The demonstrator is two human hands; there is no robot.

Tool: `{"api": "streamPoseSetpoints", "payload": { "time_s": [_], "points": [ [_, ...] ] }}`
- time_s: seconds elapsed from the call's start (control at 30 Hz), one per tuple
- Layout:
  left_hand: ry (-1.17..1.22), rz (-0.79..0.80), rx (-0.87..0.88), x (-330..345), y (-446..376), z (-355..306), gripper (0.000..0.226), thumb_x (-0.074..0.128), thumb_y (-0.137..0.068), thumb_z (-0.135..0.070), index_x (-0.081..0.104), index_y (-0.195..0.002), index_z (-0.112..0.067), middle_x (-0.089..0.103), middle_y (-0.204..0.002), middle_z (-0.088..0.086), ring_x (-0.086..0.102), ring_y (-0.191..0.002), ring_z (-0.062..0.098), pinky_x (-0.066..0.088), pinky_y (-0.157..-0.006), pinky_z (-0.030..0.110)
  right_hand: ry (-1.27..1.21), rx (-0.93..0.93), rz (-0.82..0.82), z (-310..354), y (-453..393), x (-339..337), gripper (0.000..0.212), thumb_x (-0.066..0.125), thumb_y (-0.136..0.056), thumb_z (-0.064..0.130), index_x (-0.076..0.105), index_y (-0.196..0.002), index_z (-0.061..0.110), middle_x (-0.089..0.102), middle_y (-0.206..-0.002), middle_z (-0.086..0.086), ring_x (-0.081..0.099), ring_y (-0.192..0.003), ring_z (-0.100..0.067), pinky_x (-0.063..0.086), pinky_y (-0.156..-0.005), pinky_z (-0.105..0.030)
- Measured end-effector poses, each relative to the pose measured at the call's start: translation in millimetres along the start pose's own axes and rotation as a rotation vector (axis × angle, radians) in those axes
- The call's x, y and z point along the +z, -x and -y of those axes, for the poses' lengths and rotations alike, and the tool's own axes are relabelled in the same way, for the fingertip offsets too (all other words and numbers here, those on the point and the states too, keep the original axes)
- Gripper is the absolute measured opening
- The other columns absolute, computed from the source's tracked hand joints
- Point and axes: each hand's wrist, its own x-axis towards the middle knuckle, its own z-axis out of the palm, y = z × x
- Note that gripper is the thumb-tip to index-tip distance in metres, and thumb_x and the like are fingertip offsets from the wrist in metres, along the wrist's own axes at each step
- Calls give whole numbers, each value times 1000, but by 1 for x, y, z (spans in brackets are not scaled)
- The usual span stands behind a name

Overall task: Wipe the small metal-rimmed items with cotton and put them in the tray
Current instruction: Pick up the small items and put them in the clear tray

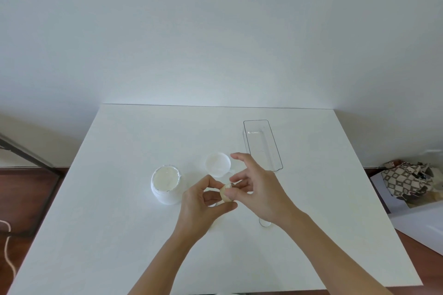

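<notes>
My left hand pinches a small round item with a pale face and a thin metal rim, held above the table's middle. My right hand meets it from the right; its lower fingers curl onto the item, while the index finger sticks out free. Cotton is not clearly visible between the fingers. A clear plastic tray lies behind my right hand, and nothing shows inside it. Another small metal-rimmed item lies on the table, partly hidden under my right wrist.
An open white jar filled with pale stuff stands left of my hands. Its white lid lies behind them. The white table ends against a wall. On the floor at right sits a patterned bag.
</notes>
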Motion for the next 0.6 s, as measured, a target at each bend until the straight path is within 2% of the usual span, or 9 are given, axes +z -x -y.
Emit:
{"api": "streamPoseSetpoints", "payload": {
  "time_s": [0.07,0.2,0.37,0.5,0.6],
  "points": [
    [0,-1,3,0,0,0,36,91,-67,-10,64,-89,-14,80,-85,3,78,-84,22,58,-92,47,22,21,-24,-1,0,2,65,76,-77,38,37,-128,48,67,-100,8,67,-80,-2,54,-79,-19],
    [0,-5,6,0,0,-1,35,91,-68,-12,64,-89,-14,80,-86,3,78,-82,23,58,-89,51,-13,3,22,-1,2,0,75,80,-70,33,37,-129,52,61,-113,8,66,-92,0,54,-86,-18],
    [-1,-3,-6,1,1,-1,36,91,-67,-8,63,-90,-12,80,-83,3,78,-84,22,58,-93,47,56,38,-67,-1,1,3,66,77,-77,37,37,-128,47,64,-102,8,68,-75,1,55,-76,-16],
    [6,-6,10,1,0,-1,35,91,-69,-8,63,-89,-10,80,-86,3,78,-83,23,58,-90,50,-36,26,-9,1,3,2,79,84,-68,25,38,-127,51,58,-119,8,68,-88,-2,56,-85,-21],
    [22,-5,1,2,1,0,34,90,-69,-6,63,-88,-11,81,-84,3,78,-83,22,58,-92,50,-51,39,-48,0,2,5,80,83,-69,20,38,-128,50,60,-115,7,69,-86,-4,57,-83,-21]
  ]
}}
